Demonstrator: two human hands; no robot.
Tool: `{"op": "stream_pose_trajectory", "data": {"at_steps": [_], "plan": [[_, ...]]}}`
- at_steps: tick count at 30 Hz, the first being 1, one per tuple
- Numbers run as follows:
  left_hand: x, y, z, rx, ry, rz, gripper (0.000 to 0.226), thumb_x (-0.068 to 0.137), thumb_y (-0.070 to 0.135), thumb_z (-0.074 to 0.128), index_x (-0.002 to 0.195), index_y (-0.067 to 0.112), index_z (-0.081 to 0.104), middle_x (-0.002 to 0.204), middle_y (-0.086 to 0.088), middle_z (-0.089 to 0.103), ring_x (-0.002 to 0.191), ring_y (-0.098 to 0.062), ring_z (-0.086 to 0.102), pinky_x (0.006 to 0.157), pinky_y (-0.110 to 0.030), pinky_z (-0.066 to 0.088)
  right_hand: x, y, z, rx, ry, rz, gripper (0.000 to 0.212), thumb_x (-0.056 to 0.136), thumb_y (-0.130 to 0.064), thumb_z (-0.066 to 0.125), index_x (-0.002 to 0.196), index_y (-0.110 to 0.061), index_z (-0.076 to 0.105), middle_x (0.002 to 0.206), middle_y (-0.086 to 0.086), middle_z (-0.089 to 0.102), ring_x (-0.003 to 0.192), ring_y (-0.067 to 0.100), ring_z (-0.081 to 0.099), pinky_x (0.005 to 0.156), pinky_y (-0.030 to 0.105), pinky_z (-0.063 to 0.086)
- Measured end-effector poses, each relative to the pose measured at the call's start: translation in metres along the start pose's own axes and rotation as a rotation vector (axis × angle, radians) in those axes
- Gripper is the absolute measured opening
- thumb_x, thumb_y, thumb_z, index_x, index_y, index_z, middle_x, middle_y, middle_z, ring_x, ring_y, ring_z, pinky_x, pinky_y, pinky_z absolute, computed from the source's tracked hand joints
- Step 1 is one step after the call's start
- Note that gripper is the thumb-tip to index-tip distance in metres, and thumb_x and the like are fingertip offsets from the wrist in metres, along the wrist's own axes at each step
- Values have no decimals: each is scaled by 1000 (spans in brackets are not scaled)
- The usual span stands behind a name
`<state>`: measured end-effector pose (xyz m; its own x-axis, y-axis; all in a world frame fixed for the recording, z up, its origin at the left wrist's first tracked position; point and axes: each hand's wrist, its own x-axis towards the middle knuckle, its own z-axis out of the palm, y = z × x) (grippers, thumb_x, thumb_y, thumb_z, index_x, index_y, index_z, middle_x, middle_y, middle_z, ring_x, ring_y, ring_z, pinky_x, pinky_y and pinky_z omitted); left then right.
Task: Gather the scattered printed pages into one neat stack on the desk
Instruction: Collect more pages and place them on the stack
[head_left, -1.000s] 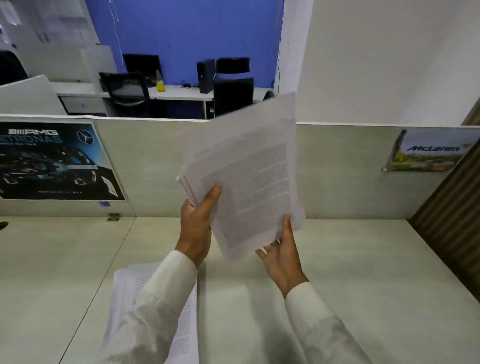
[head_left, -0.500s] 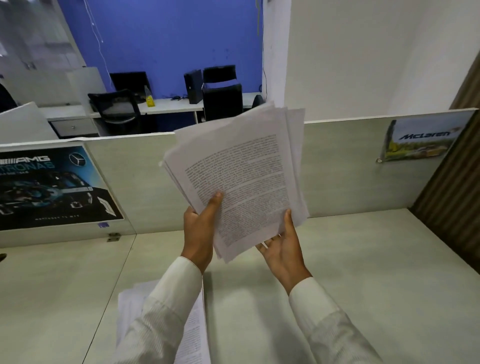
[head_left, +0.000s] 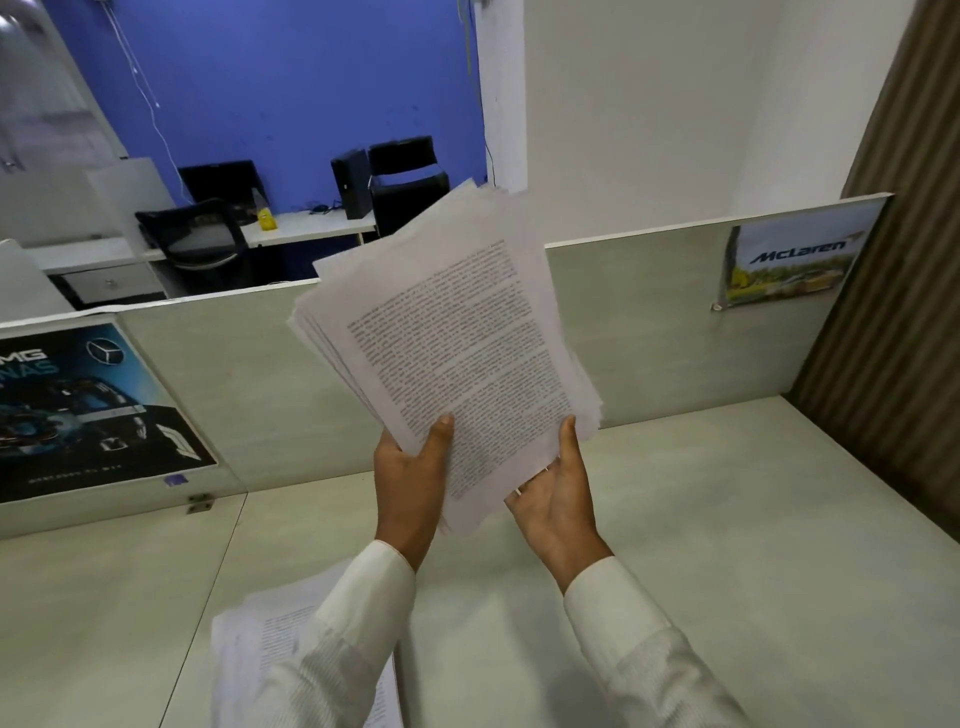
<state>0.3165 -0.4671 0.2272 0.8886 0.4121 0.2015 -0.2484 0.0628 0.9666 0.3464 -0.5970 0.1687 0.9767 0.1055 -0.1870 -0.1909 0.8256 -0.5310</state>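
Fanned printed pages (head_left: 457, 353) held tilted above counter (head_left: 727, 519). Lower corner gripped by left hand (head_left: 410, 483): thumb on front sheet, fingers hidden behind. Opposite edge pinched by right hand (head_left: 558, 499), thumb in front, fingers beneath. Second pile (head_left: 249, 644) seen on counter under left sleeve (head_left: 353, 623).

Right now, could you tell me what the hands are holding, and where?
The left hand and right hand grip the pages at their lower edge.

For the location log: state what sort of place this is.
Probably an office cubicle: a low partition backs the desk, and beyond it stand an office chair and a computer tower. The left hand and right hand hold printed pages.
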Motion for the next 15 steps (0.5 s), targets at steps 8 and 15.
{"op": "stream_pose_trajectory", "data": {"at_steps": [8, 15], "plan": [[0, -16, -21, 51, -84, -54, 21, 92, 22, 66, 113, 21, 63, 102, 9, 73, 88, -6, 71, 71, -18, 56, 0, 1, -23, 18, 62, -28, 57, 91, -58, 53, 134, -21, 59, 130, 11, 66, 125, 31, 58, 110, 55, 40], [-11, -47, -39, 130, -70, -165, 29, 94, 17, 64, 123, 9, 64, 111, 3, 72, 104, -17, 69, 86, -27, 56, -1, 14, -28, -84, 198, 37, 53, 85, -52, 67, 126, -17, 65, 123, 7, 70, 114, 26, 66, 104, 48, 48]]}}
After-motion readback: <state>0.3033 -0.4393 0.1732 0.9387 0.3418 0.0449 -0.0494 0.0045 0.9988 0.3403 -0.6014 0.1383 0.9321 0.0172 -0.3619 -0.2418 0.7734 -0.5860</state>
